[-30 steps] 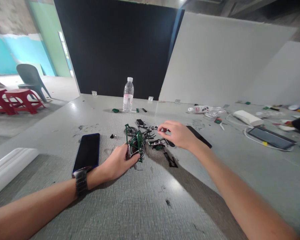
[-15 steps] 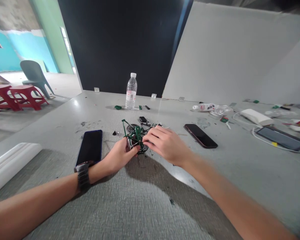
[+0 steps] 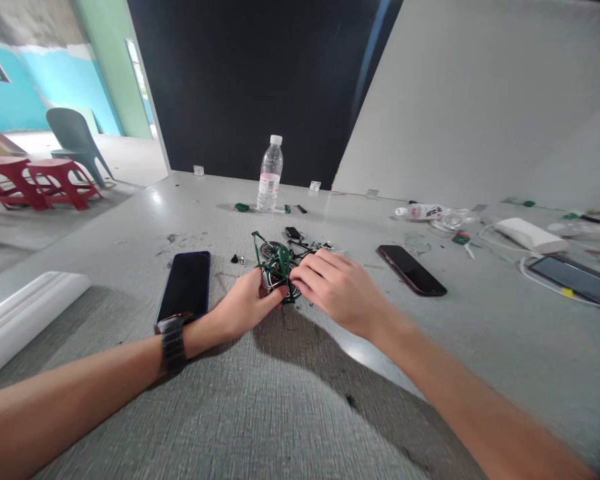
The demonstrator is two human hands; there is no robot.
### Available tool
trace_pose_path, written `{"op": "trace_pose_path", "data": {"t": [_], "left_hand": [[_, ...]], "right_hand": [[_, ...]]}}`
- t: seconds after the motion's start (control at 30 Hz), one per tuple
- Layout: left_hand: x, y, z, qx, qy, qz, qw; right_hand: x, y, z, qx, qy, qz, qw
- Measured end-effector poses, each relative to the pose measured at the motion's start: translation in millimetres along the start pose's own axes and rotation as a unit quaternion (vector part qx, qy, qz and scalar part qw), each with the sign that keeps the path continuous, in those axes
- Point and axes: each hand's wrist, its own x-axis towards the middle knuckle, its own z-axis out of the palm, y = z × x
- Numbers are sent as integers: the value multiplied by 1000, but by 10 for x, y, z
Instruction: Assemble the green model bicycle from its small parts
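A small green model bicycle (image 3: pixel 276 261) stands on the grey table (image 3: pixel 300 400) among loose black and green parts (image 3: pixel 310 248). My left hand (image 3: pixel 245 308), with a dark watch on the wrist, is closed on the bicycle's near wheel. My right hand (image 3: pixel 335 288) is pressed against the bicycle from the right, fingers curled together in a pinch at the wheel; what the fingertips hold is hidden.
A dark phone (image 3: pixel 186 285) lies left of my left wrist, another phone (image 3: pixel 412 269) to the right. A water bottle (image 3: pixel 271 175) stands behind. A tablet (image 3: pixel 575 279), white charger (image 3: pixel 525 235) and cables lie far right. White trim (image 3: pixel 25 317) borders the left edge.
My right hand came from the loose parts on the right over to the bicycle and now meets my left hand there. The view has shifted slightly leftward.
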Motion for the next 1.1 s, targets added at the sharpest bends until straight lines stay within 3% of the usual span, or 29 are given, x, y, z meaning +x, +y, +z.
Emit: {"op": "trace_pose_path", "data": {"t": [1.1], "left_hand": [[-22, 46, 1, 39, 15, 16, 999]], "right_hand": [[-4, -15, -13, 125, -22, 76, 989]]}}
